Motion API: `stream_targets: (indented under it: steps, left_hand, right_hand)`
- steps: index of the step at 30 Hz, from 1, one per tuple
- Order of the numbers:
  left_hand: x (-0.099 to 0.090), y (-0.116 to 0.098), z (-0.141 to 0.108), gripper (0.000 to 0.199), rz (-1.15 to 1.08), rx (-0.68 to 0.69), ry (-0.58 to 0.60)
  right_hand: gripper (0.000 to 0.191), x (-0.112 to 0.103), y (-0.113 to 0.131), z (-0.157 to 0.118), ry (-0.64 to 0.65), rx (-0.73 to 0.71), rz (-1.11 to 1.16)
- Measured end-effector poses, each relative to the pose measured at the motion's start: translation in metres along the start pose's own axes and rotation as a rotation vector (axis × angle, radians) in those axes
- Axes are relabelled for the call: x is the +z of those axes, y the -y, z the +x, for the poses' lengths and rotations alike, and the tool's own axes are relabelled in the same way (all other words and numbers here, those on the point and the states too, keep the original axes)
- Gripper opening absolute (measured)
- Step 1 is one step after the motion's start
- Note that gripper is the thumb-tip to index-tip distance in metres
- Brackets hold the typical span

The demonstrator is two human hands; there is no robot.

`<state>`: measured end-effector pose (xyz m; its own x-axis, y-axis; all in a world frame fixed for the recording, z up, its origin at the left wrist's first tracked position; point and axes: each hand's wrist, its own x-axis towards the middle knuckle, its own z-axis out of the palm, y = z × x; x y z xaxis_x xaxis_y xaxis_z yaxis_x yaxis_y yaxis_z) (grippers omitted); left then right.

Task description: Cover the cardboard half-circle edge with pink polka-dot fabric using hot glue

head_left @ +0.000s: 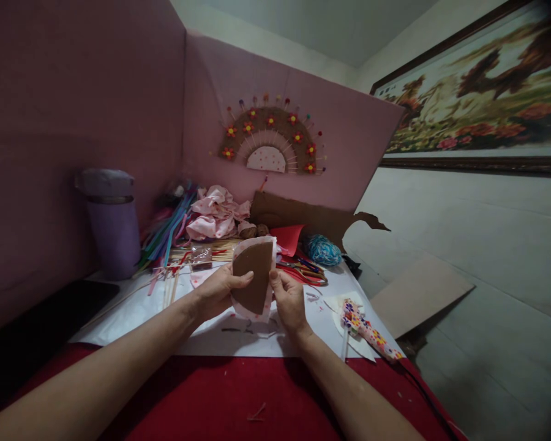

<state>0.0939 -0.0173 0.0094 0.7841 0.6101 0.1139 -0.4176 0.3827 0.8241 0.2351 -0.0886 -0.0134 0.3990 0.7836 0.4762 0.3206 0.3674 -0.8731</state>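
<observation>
A half-circle of brown cardboard (256, 278) backed with pale pink cloth (272, 251) is held up over the white sheet. My left hand (218, 290) grips its curved side, the thumb lying on the cardboard face. At the straight edge, my right hand (288, 300) pinches the cloth border between thumb and fingers. The pink cloth shows as a narrow margin around the cardboard. Behind the hands, a fan-shaped decoration (270, 119) with red flowers, bead-tipped sticks and a spotted pink half-circle centre is fixed on the pink panel.
White paper (193, 340) lies on a red cloth (239, 392). At the right rests a flower-patterned glue gun (371, 331) with a cord. Scissors (310, 274), blue yarn (324, 250), crumpled pink cloth (215, 211), pipe cleaners (168, 223) and a purple tumbler (112, 229) stand farther back.
</observation>
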Motion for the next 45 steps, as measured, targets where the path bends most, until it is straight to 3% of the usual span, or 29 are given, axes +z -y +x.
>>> stream_targets:
  steps: [8,15,20,29,34,39,45]
  left_hand:
    - [0.002,-0.004,-0.002,0.030,-0.005,0.026,0.034]
    - [-0.006,-0.009,-0.003,0.023,0.048,-0.033,0.033]
    - [-0.007,-0.009,-0.001,0.033,0.026,-0.044,0.059]
    - [-0.003,-0.023,0.001,0.024,-0.053,-0.004,-0.141]
    - [-0.005,-0.025,0.001,0.025,-0.023,0.076,-0.166]
    - [-0.005,-0.025,-0.002,0.025,0.051,0.098,-0.126]
    - [0.002,-0.026,-0.006,0.033,0.150,0.165,0.009]
  right_hand:
    - [0.024,0.003,0.009,-0.003,0.008,-0.032,-0.034]
    - [0.025,0.001,0.007,0.001,0.044,-0.046,-0.003]
    - [0.027,0.000,0.004,0.003,0.051,-0.053,0.008]
    - [0.052,0.001,0.005,0.003,0.044,0.142,0.156]
    - [0.045,0.005,0.003,-0.001,0.144,0.224,0.207]
    - [0.035,0.008,0.004,-0.002,0.190,0.285,0.257]
    - [0.028,0.004,0.000,0.001,0.170,0.224,0.261]
